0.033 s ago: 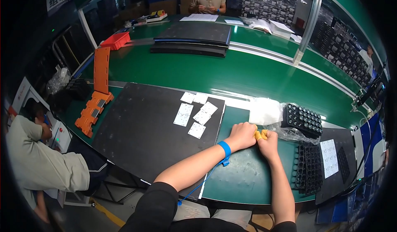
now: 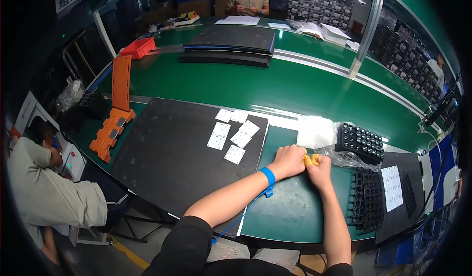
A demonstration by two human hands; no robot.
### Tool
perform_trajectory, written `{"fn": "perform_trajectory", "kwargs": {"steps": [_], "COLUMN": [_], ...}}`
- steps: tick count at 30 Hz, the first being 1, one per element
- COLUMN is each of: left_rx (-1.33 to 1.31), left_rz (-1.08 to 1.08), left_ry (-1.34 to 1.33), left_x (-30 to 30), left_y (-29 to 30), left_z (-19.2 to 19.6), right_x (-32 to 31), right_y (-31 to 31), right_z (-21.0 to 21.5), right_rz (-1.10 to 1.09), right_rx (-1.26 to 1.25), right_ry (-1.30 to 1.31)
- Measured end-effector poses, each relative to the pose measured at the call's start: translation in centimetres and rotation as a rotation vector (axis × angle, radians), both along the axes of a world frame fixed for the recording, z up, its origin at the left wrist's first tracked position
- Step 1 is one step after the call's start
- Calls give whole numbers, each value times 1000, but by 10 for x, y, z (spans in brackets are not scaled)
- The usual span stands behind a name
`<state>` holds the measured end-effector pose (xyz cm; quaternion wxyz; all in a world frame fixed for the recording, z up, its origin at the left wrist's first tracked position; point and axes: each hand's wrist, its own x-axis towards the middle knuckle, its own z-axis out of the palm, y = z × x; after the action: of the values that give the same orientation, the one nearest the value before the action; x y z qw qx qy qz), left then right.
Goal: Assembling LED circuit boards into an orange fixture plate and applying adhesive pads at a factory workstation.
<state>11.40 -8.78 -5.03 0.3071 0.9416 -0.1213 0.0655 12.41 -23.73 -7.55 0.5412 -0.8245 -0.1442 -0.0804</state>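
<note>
My left hand [image 2: 289, 161], with a blue wrist strap [image 2: 268, 178], is closed above the green mat [image 2: 287, 207]. Close beside it, my right hand [image 2: 320, 172] is closed too, the two sets of fingers nearly meeting. Yellow finger coverings [image 2: 311, 160] show where they come together. Anything between the fingers is hidden or too small to make out. Just beyond the hands lies a white sheet-like stack [image 2: 316, 132]. Next to it, a black tray of round, lens-like parts [image 2: 361, 142] sits on clear plastic wrap [image 2: 345, 159].
Several white circuit boards [image 2: 218, 136] lie on the black mat [image 2: 162, 153] at left. Empty-looking black trays [image 2: 366, 200] and a white board panel [image 2: 392, 188] are at right. Orange fixtures [image 2: 112, 134] stand far left. A person [image 2: 54, 182] sits at left, another [image 2: 247, 1] across the bench.
</note>
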Motion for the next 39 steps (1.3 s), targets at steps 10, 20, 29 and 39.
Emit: {"fn": "perform_trajectory", "kwargs": {"steps": [10, 20, 29, 39], "left_rx": [5, -680, -652, -370], "left_rz": [-4, -17, -105, -352], "left_ry": [-19, -317, -422, -589], "left_x": [0, 7, -1, -8], "left_y": [1, -10, -5, -16], "left_z": [-2, -16, -11, -1], "right_x": [6, 1, -1, -9], "right_y": [-2, 4, -2, -2], "right_z": [-13, 1, 2, -25], "right_rz": [-4, 200, 338, 281], "right_rx": [45, 167, 274, -154], "right_ry": [39, -32, 196, -16]}}
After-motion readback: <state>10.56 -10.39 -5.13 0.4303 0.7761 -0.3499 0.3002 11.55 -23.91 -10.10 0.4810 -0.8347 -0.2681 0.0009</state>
